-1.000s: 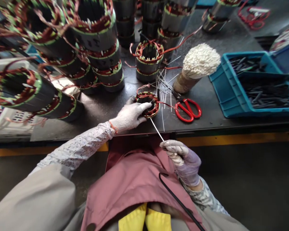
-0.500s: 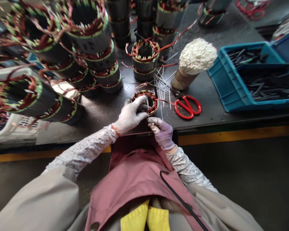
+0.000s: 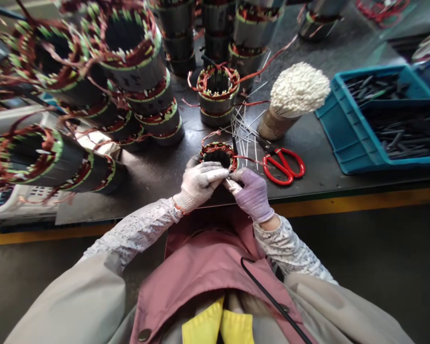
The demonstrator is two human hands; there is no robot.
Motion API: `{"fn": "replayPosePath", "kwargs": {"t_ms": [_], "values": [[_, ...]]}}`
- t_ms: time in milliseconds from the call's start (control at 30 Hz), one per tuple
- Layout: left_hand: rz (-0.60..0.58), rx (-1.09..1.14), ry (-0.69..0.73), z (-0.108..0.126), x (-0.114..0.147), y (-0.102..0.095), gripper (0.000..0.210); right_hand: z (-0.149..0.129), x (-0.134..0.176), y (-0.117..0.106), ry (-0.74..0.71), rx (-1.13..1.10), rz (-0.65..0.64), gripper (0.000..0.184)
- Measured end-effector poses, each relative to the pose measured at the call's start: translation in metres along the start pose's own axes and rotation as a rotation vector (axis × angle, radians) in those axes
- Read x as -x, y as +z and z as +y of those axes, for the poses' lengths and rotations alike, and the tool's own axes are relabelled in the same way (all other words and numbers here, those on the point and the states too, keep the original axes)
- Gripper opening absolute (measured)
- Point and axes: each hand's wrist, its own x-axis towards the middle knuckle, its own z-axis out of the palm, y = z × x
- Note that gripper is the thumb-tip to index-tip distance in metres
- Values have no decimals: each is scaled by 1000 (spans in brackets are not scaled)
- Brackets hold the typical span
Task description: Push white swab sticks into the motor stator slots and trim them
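Note:
A small motor stator (image 3: 219, 147) with copper windings and green-yellow insulation around its rim stands near the table's front edge. Against its near left side rests my left hand (image 3: 202, 184), in a white glove, fingers together and reaching across toward the right. My right hand (image 3: 251, 195), in a purple glove with pale fingertips, is pinched closed at the stator's near right side. The fingertips of both hands meet there; what is between them is too small to make out. Red scissors (image 3: 284, 167) and loose thin white sticks (image 3: 244, 131) lie to the right.
A second stator (image 3: 218, 98) stands behind. Stacked stators (image 3: 143, 76) fill the left and back, with more lying (image 3: 57, 157) by a white basket (image 3: 46, 197). To the right are a holder (image 3: 274, 125) of white-tipped sticks and a blue bin (image 3: 344, 138) of black pieces.
My left hand has come out of the stator's opening to its near rim, its fingers now flatter. My right hand has moved up and right, and the fingertips now meet. The view has shifted slightly.

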Motion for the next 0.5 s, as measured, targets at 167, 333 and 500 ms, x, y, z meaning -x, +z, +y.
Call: {"fn": "replayPosePath", "kwargs": {"t_ms": [167, 333, 500], "values": [[122, 68, 97, -6, 2, 6, 15, -7, 2, -6, 22, -81, -57, 13], [217, 76, 170, -9, 1, 9, 13, -4, -2, -3, 106, 14, -87, 16], [199, 81, 159, -9, 2, 9, 14, -8, -1, -4, 34, -57, -75, 14]]}}
